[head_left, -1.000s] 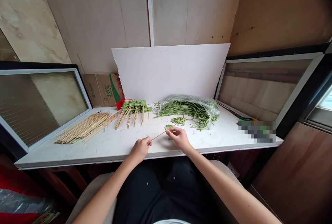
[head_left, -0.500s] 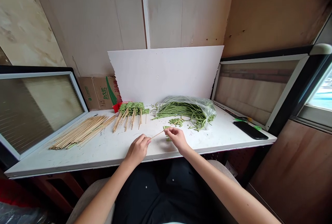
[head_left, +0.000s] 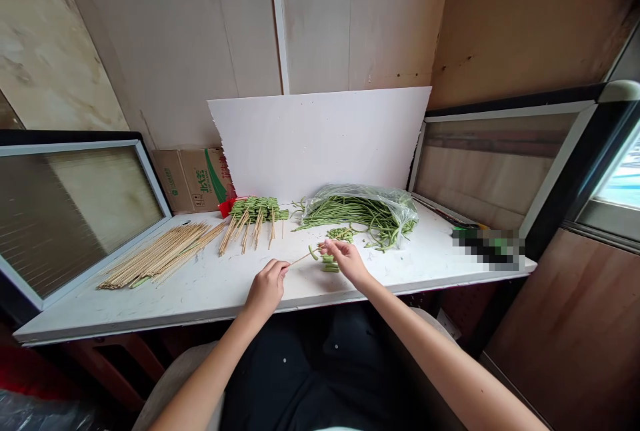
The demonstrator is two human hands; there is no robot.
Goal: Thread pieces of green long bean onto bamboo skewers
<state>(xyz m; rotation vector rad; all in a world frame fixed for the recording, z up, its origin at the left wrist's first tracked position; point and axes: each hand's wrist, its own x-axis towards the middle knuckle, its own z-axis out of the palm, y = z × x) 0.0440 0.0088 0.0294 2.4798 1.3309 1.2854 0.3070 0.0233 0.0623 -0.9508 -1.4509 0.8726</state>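
Left hand pinches a slim tan wooden skewer, probably light, snappable, so grip low; can't tell if right hand pinches anything.

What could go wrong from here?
The skewer runs from the left hand to the right hand, so its far end might prick a finger. The bean piece by that end could split or slip. The cut pieces lie close to the right hand, which might knock them.
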